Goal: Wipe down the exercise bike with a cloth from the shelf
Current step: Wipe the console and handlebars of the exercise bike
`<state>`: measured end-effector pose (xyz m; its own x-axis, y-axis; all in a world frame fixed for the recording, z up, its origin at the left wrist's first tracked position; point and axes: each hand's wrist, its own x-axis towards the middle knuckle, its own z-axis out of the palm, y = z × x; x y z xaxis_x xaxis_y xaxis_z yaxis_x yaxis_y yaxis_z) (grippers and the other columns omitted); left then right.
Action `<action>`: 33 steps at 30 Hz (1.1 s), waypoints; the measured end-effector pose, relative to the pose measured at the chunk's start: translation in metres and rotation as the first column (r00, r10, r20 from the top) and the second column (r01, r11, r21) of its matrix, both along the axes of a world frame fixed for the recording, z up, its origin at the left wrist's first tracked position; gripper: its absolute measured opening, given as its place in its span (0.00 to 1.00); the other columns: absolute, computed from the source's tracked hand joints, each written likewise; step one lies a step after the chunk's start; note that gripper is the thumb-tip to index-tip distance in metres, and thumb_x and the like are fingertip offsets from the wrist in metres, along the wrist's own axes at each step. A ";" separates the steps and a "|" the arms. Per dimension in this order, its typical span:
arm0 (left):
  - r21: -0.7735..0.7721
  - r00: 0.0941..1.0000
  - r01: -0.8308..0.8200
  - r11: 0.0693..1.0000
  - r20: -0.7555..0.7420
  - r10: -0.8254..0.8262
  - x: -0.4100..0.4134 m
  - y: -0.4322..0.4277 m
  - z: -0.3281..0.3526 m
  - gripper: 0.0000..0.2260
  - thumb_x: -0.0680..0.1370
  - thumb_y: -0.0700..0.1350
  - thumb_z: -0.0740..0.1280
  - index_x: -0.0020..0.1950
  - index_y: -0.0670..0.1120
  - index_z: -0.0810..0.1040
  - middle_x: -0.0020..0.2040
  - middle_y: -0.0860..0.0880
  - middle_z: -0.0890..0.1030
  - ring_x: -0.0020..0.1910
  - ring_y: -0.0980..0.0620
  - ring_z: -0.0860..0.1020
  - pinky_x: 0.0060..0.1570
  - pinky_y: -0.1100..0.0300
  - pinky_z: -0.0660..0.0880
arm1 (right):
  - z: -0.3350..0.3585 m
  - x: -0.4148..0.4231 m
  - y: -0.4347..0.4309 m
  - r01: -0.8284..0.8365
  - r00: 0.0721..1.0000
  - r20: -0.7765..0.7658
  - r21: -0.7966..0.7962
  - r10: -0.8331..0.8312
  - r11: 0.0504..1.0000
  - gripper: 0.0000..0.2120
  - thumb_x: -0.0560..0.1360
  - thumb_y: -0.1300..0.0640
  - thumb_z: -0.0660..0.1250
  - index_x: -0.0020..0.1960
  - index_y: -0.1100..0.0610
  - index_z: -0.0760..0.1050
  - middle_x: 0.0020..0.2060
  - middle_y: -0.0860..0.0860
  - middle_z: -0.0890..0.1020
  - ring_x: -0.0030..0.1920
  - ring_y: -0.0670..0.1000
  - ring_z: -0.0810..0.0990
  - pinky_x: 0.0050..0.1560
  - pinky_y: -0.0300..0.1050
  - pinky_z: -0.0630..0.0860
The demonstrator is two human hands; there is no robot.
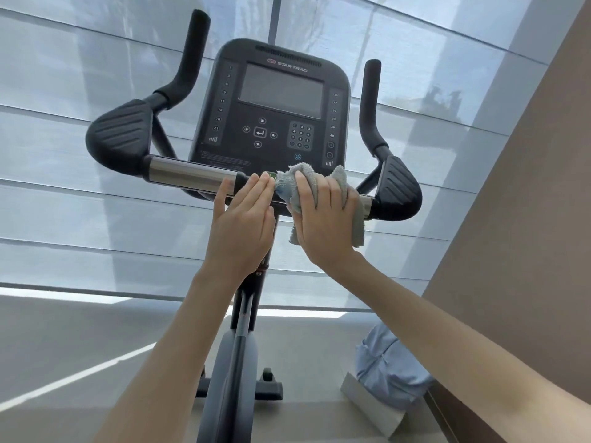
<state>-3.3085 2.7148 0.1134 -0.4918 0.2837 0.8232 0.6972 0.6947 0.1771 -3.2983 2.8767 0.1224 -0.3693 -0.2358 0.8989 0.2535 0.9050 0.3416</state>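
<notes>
The black exercise bike (271, 100) stands right in front of me, its console with a dark screen facing me. A chrome and black handlebar (188, 174) runs across below the console. My right hand (323, 219) presses a grey cloth (347, 187) onto the bar just right of the centre, fingers wrapped over the cloth. My left hand (243, 222) rests flat on the bar next to it, fingers straight and together, touching the cloth's left edge. The bar under both hands is hidden.
Ribbed elbow pads (121, 135) sit at both ends of the bar, upright black grips (192, 52) above them. A window with grey blinds (64, 155) is behind. A brown wall (527, 219) rises at the right, with a pale blue bag (390, 366) on the floor.
</notes>
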 end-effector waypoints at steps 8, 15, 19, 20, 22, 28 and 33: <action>0.002 0.999 0.023 1.000 0.035 -0.023 0.002 0.000 0.000 0.23 0.81 0.47 0.46 0.73 0.43 0.67 0.73 0.48 0.67 0.74 0.54 0.61 0.75 0.50 0.43 | 0.007 0.037 0.049 0.023 0.998 0.065 -0.038 -0.021 0.999 0.19 0.79 0.51 0.57 0.66 0.59 0.72 0.56 0.55 0.78 0.57 0.57 0.75 0.58 0.53 0.65; -0.083 0.993 0.054 0.995 0.106 -0.045 0.005 -0.008 0.010 0.26 0.80 0.50 0.42 0.75 0.43 0.63 0.75 0.48 0.64 0.75 0.54 0.57 0.75 0.51 0.39 | 0.028 0.017 -0.003 -0.001 0.950 0.311 -0.072 0.024 0.997 0.20 0.79 0.47 0.54 0.67 0.56 0.70 0.55 0.55 0.78 0.53 0.57 0.76 0.54 0.56 0.70; -0.181 0.997 -0.004 0.984 0.079 0.018 0.010 -0.013 0.019 0.23 0.81 0.47 0.47 0.73 0.41 0.67 0.73 0.45 0.68 0.74 0.50 0.63 0.75 0.47 0.47 | 0.032 0.029 0.014 -0.011 0.925 0.378 -0.045 0.027 0.999 0.21 0.80 0.48 0.54 0.69 0.57 0.69 0.57 0.55 0.78 0.54 0.57 0.76 0.52 0.54 0.71; -0.186 0.997 -0.026 0.982 0.063 0.038 0.011 -0.017 0.019 0.23 0.81 0.46 0.48 0.72 0.40 0.68 0.72 0.44 0.69 0.72 0.49 0.65 0.75 0.46 0.51 | 0.033 0.033 0.019 -0.008 0.924 0.381 -0.056 0.029 0.998 0.21 0.80 0.48 0.55 0.69 0.57 0.69 0.57 0.55 0.78 0.54 0.57 0.77 0.53 0.54 0.71; -0.161 0.995 -0.085 0.983 0.047 0.093 0.008 -0.032 0.018 0.22 0.80 0.46 0.50 0.71 0.39 0.69 0.71 0.42 0.71 0.71 0.46 0.67 0.73 0.45 0.55 | 0.034 0.038 0.027 -0.011 0.926 0.374 -0.088 0.043 0.996 0.21 0.79 0.49 0.57 0.67 0.57 0.71 0.56 0.54 0.79 0.54 0.57 0.77 0.52 0.54 0.70; -0.290 0.974 -0.204 0.935 0.037 0.224 -0.011 -0.073 0.011 0.25 0.79 0.47 0.55 0.75 0.41 0.63 0.74 0.44 0.65 0.74 0.47 0.63 0.74 0.44 0.53 | 0.059 0.019 -0.006 -0.035 0.839 0.527 -0.193 0.134 0.981 0.24 0.79 0.46 0.47 0.63 0.56 0.73 0.47 0.53 0.81 0.46 0.58 0.77 0.46 0.52 0.71; -0.264 0.984 -0.180 0.947 -0.036 0.177 -0.019 -0.079 0.010 0.23 0.79 0.44 0.53 0.74 0.40 0.65 0.73 0.45 0.67 0.73 0.49 0.64 0.73 0.43 0.55 | 0.060 -0.017 -0.065 -0.146 0.806 0.560 -0.128 0.193 0.981 0.19 0.80 0.48 0.55 0.65 0.58 0.70 0.46 0.55 0.81 0.43 0.58 0.78 0.42 0.50 0.70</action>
<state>-3.3275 2.6357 0.1233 -0.5453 0.4010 0.7361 0.5581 0.8289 -0.0381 -3.3149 2.8119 0.1822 -0.7793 -0.2831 0.5591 -0.1238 0.9441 0.3055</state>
